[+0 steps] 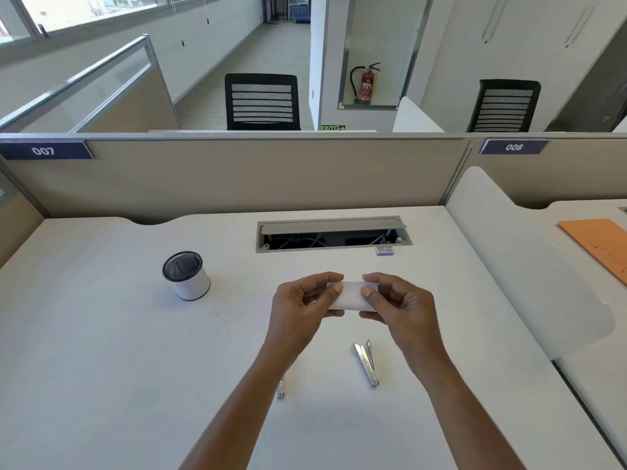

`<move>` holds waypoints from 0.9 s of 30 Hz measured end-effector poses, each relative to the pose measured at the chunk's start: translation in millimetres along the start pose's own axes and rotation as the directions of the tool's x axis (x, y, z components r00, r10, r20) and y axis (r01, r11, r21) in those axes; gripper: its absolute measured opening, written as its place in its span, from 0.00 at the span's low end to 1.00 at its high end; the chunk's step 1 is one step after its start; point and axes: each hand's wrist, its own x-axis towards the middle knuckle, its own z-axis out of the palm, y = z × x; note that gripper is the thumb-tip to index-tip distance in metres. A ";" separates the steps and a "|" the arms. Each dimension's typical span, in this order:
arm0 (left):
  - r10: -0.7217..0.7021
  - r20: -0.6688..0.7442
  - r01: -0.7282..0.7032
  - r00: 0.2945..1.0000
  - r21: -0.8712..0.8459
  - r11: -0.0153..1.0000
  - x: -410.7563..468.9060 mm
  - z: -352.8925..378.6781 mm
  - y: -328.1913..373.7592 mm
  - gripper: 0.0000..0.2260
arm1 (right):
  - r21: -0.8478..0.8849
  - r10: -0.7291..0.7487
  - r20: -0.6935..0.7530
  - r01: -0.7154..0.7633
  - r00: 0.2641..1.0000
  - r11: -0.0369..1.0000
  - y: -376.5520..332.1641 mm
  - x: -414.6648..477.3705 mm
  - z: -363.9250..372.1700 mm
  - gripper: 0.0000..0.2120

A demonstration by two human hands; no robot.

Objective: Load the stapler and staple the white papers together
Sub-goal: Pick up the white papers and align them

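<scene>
Both hands hold small white papers [351, 295] above the middle of the white desk [101, 351]. My left hand [302, 308] pinches the papers' left end, and my right hand [402, 308] pinches the right end. A silver stapler [366, 362] lies on the desk below my right hand, with its top swung a little apart. Another silver metal piece [280, 388] peeks out from under my left forearm, mostly hidden. A small blue-and-white staple box [385, 250] sits by the cable slot at the back.
A round mesh pen cup [186, 275] stands on the left of the desk. An open cable slot [332, 234] runs along the back, under the beige partition [237, 174]. A white divider [529, 266] bounds the right side; an orange folder [600, 245] lies on the neighbouring desk.
</scene>
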 end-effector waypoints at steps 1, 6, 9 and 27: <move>0.000 0.000 0.000 1.000 0.001 1.000 -0.3 -0.1 0.0 0.07 | -0.003 0.000 -0.002 0.000 1.000 1.000 -0.1 0.1 0.0 0.09; 0.000 0.004 0.000 1.000 -0.006 1.000 -1.7 -0.2 0.7 0.07 | -0.013 0.004 0.000 -0.004 1.000 1.000 -1.1 0.4 -0.5 0.09; 0.001 0.008 -0.001 1.000 -0.008 1.000 -1.4 -0.7 0.3 0.08 | -0.007 0.011 0.006 -0.011 1.000 1.000 -1.8 1.0 -0.4 0.10; -0.003 0.021 0.003 1.000 -0.007 1.000 -0.5 -4.4 4.4 0.08 | 0.006 0.016 0.001 -0.016 1.000 1.000 -4.1 5.8 1.7 0.09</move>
